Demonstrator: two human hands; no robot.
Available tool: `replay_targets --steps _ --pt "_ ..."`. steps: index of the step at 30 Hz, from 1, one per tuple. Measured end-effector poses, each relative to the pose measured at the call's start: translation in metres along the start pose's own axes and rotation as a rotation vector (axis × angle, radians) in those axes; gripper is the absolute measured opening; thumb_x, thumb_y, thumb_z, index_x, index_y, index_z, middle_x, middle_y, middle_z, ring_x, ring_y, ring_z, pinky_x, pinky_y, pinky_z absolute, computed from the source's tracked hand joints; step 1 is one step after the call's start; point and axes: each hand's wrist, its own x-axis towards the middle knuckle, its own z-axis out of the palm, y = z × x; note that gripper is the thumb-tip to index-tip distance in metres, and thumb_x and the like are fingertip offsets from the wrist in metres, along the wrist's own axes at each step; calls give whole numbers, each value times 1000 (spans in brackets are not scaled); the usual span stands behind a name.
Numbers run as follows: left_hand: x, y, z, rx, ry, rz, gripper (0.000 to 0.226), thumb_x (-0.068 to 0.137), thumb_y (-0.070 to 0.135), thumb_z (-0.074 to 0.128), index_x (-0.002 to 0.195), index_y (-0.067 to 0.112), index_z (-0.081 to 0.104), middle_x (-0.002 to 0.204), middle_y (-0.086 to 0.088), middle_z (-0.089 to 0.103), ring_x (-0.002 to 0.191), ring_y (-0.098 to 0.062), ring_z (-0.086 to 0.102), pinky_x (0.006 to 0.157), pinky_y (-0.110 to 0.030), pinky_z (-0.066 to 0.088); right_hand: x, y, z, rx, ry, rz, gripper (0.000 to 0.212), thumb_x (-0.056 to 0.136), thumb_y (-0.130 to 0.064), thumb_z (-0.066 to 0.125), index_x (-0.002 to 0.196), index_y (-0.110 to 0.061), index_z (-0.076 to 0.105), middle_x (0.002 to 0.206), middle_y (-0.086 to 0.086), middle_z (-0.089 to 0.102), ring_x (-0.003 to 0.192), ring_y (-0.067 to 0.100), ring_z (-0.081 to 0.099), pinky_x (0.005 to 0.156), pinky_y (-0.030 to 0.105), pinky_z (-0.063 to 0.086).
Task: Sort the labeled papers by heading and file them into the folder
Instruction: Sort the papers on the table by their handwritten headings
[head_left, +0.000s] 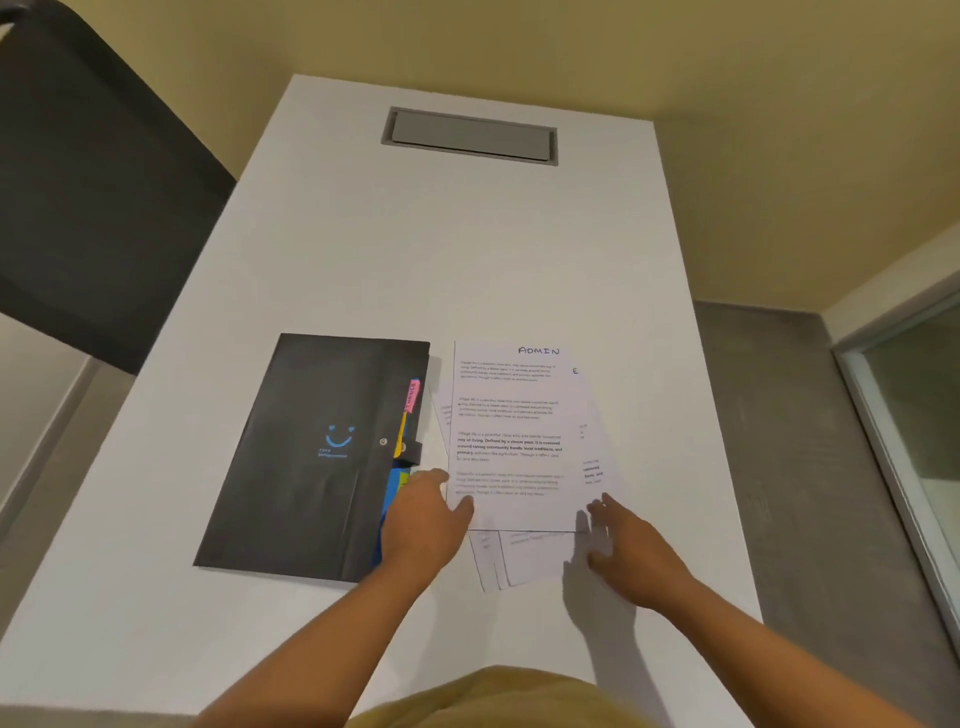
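A loose stack of printed papers (511, 441) lies on the white table (363, 270); the top sheet is headed "ADMIN". Other sheets stick out below and to the right of it. To its left lies a shut black folder (311, 457) with a blue smiley face and pink, yellow, green and blue tabs along its right edge. My left hand (423, 512) rests at the stack's lower left corner, fingers straight, the thumb on the top sheet. My right hand (623, 545) touches the stack's lower right corner with spread fingers.
A grey cable hatch (470, 135) is set into the table's far end. A dark chair back (88, 197) stands at the left. Grey floor (779, 415) and a glass panel lie to the right of the table.
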Motion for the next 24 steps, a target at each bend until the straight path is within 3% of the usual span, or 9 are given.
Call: replay_targets --steps 3,8,11,14,17,19,21,23,24 --pt "16 14 11 -72 79 -112 45 88 32 68 125 8 55 125 -7 53 111 -24 57 77 -25 42 9 8 0 -128 -95 -102 81 92 -35 57 157 -21 10 165 -4 1 151 15 10 119 32 22" --pt "44 21 36 -148 97 -297 55 80 35 75 120 6 52 117 -11 53 102 -29 59 77 -39 54 12 12 8 -249 -124 -171 83 92 -36 57 157 -23 6 165 -2 -2 152 20 2 119 39 25" --pt "53 20 48 -280 95 -374 45 80 28 76 111 7 50 112 -9 60 98 -29 62 75 -38 55 9 14 7 -195 -104 -201 79 92 -34 56 156 -21 13 164 1 11 150 22 15 119 35 25" --pt "56 15 57 -401 -5 -401 29 87 18 67 114 11 60 116 -7 67 99 -27 64 83 -39 56 9 17 -2 26 -23 -182 58 90 -28 59 142 -11 38 147 5 44 131 23 44 105 31 39" --pt "43 19 59 -388 -144 -237 25 92 20 64 115 13 66 113 -4 70 93 -17 63 81 -30 54 13 31 -4 28 82 -154 76 91 -42 59 152 -12 25 159 2 28 144 20 29 113 30 30" --pt "26 26 56 -109 -242 37 35 91 41 64 120 21 65 110 7 67 91 -7 58 75 -17 48 15 42 0 -90 26 -145 89 91 -57 50 157 -18 6 165 -2 6 151 16 8 120 31 19" --pt "14 25 59 307 -282 355 61 87 70 45 139 38 46 134 12 54 116 -9 52 96 -27 46 14 50 3 -196 -18 -138 94 89 -65 43 156 -18 -3 165 -2 -1 152 16 0 121 33 14" --pt "13 12 64 518 -318 442 74 85 81 22 150 46 18 157 12 27 145 -17 25 117 -46 27 10 55 4 -247 9 -122 94 89 -69 38 156 -20 -6 165 -3 -2 152 17 -1 122 37 12" --pt "16 3 66 546 -331 431 75 85 82 16 151 47 12 161 13 17 150 -17 13 121 -47 17 9 58 4 -252 32 -101 93 89 -70 35 156 -20 -6 165 -4 -1 152 19 0 121 38 12"
